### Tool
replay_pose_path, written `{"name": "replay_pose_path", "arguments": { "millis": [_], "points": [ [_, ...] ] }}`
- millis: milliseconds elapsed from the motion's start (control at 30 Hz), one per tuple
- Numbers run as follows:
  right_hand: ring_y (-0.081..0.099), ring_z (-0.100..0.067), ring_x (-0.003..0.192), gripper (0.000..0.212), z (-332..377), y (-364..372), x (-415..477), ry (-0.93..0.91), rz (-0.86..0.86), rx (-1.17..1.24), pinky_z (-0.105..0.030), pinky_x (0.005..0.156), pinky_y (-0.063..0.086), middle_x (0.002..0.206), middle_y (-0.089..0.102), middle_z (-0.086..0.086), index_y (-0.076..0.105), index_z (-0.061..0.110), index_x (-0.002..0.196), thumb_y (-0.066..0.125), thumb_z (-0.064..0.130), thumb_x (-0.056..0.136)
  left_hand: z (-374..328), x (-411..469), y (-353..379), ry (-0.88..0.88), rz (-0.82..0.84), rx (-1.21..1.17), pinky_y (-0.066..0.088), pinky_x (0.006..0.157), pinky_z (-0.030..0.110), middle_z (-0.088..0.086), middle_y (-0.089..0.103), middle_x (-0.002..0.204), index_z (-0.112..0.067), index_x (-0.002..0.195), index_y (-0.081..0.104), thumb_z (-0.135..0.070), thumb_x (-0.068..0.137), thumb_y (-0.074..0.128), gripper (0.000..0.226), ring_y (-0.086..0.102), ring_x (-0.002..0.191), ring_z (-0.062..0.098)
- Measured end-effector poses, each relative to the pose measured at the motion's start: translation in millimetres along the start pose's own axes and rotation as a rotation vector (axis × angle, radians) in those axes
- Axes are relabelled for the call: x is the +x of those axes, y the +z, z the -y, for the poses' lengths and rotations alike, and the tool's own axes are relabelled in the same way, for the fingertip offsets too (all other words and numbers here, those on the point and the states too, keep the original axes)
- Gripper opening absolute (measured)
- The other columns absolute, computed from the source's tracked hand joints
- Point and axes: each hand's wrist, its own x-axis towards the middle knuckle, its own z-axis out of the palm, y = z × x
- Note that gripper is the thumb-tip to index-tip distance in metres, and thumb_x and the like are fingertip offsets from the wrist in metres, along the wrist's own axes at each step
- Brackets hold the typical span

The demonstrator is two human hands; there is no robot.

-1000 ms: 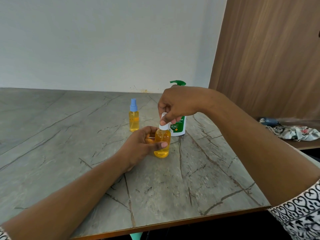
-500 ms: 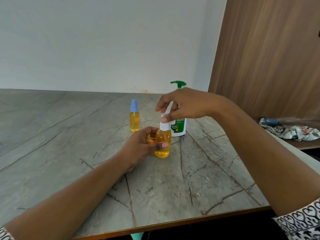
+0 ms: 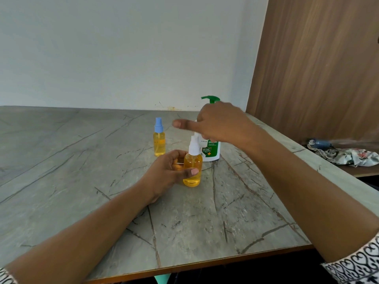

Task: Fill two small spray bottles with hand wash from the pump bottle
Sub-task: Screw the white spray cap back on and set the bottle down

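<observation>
A small spray bottle with a white top (image 3: 192, 163), full of yellow liquid, stands on the grey table (image 3: 82, 171). My left hand (image 3: 166, 173) grips its body from the left, thumb across the front. My right hand (image 3: 217, 125) hovers above and behind it, off the white top, thumb stretched out left, holding nothing. A second yellow spray bottle with a blue top (image 3: 159, 138) stands farther back on the left. The white pump bottle with a green pump (image 3: 212, 149) stands behind, partly hidden by my right hand.
A wooden panel (image 3: 320, 68) rises at the right. A crumpled floral cloth (image 3: 346, 154) and a blue object lie on a lower surface beyond the table's right edge. The table's front edge (image 3: 205, 263) is near me.
My right hand has let go of the white spray top and lifted up and to the right. My left hand keeps its hold on the bottle.
</observation>
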Motion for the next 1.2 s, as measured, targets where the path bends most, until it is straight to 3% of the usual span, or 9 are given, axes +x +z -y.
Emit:
{"name": "replay_pose_path", "arguments": {
  "millis": [133, 267, 433, 533, 633, 733, 900, 1100, 1200],
  "points": [
    [0.064, -0.008, 0.084, 0.032, -21.4, -14.9, -5.9, -0.207, 0.36, 0.466, -0.023, 0.068, 0.054, 0.104, 0.061, 0.011, 0.059, 0.025, 0.109, 0.063, 0.044, 0.083, -0.1, -0.1, 0.0, -0.007, -0.002, -0.01, 0.053, 0.081, 0.026, -0.003, 0.07, 0.096, -0.017, 0.109, 0.06, -0.027, 0.064, 0.075, 0.049, 0.068, 0.088, 0.011],
    [0.061, 0.003, 0.067, 0.023, -19.0, -2.2, -5.5, -0.291, 0.385, 0.388, -0.012, 0.056, 0.048, 0.085, 0.059, 0.017, 0.063, 0.018, 0.107, 0.068, 0.02, 0.085, -0.9, -0.3, 0.9, -0.005, 0.0, -0.024, 0.053, 0.075, 0.021, -0.004, 0.071, 0.093, -0.017, 0.107, 0.061, -0.017, 0.071, 0.075, 0.038, 0.068, 0.084, 0.008],
    [0.048, -0.01, 0.055, 0.045, -1.2, 12.6, 1.9, -0.174, 0.167, 0.014, -0.023, 0.05, 0.033, 0.061, 0.049, 0.004, 0.049, 0.016, 0.065, 0.06, 0.056, 0.082, -0.9, -1.2, 1.5, 0.004, 0.0, -0.025, 0.052, 0.085, 0.027, -0.001, 0.071, 0.1, -0.017, 0.113, 0.06, -0.029, 0.062, 0.075, 0.055, 0.067, 0.092, 0.012],
    [0.042, -0.011, 0.056, 0.059, 2.7, 15.2, 3.7, -0.136, 0.06, -0.169, -0.026, 0.052, 0.033, 0.062, 0.044, 0.003, 0.043, 0.017, 0.061, 0.047, 0.073, 0.078, -1.5, -1.2, 1.8, 0.01, 0.003, -0.03, 0.052, 0.083, 0.025, -0.004, 0.071, 0.099, -0.02, 0.11, 0.061, -0.028, 0.062, 0.075, 0.05, 0.067, 0.091, 0.01],
    [0.059, -0.007, 0.063, 0.047, -14.3, -2.9, -1.9, -0.131, 0.268, 0.197, -0.021, 0.053, 0.04, 0.075, 0.062, 0.006, 0.062, 0.019, 0.095, 0.056, 0.063, 0.079, -2.0, -0.7, 1.9, -0.004, -0.01, -0.024, 0.053, 0.082, 0.027, -0.002, 0.071, 0.097, -0.019, 0.108, 0.061, -0.028, 0.061, 0.075, 0.05, 0.068, 0.089, 0.012],
    [0.062, -0.006, 0.065, 0.035, -30.7, -4.3, -8.2, -0.215, 0.469, 0.495, -0.014, 0.051, 0.044, 0.089, 0.066, 0.004, 0.058, 0.023, 0.115, 0.068, 0.034, 0.083, -1.4, -1.3, 1.8, -0.012, -0.014, -0.017, 0.053, 0.08, 0.025, -0.001, 0.071, 0.098, -0.016, 0.11, 0.06, -0.022, 0.068, 0.075, 0.045, 0.068, 0.088, 0.011],
    [0.058, -0.007, 0.058, 0.02, -30.8, 16.4, -5.7, -0.214, 0.362, 0.596, -0.012, 0.05, 0.041, 0.078, 0.067, 0.0, 0.063, 0.013, 0.101, 0.07, 0.019, 0.083, -1.9, -1.0, 2.9, -0.005, -0.031, 0.009, 0.053, 0.083, 0.027, 0.0, 0.071, 0.097, -0.014, 0.111, 0.06, -0.02, 0.071, 0.075, 0.043, 0.068, 0.088, 0.013],
    [0.054, -0.009, 0.066, 0.033, -7.9, 38.4, -17.1, -0.099, 0.032, 0.097, -0.021, 0.052, 0.037, 0.07, 0.057, 0.007, 0.057, 0.024, 0.074, 0.056, 0.055, 0.082, -2.1, -2.8, 3.7, 0.002, -0.045, 0.032, 0.052, 0.089, 0.032, 0.0, 0.07, 0.102, -0.016, 0.115, 0.059, -0.021, 0.071, 0.075, 0.047, 0.067, 0.093, 0.014],
    [0.045, -0.006, 0.056, 0.044, -5.8, 44.1, -17.9, 0.012, -0.036, 0.074, -0.024, 0.049, 0.03, 0.061, 0.049, 0.007, 0.051, 0.023, 0.063, 0.054, 0.064, 0.079, -3.2, -3.7, 3.5, 0.006, -0.026, 0.018, 0.05, 0.091, 0.033, 0.0, 0.07, 0.103, -0.017, 0.115, 0.059, -0.023, 0.07, 0.074, 0.048, 0.067, 0.095, 0.014]
  ]
}}
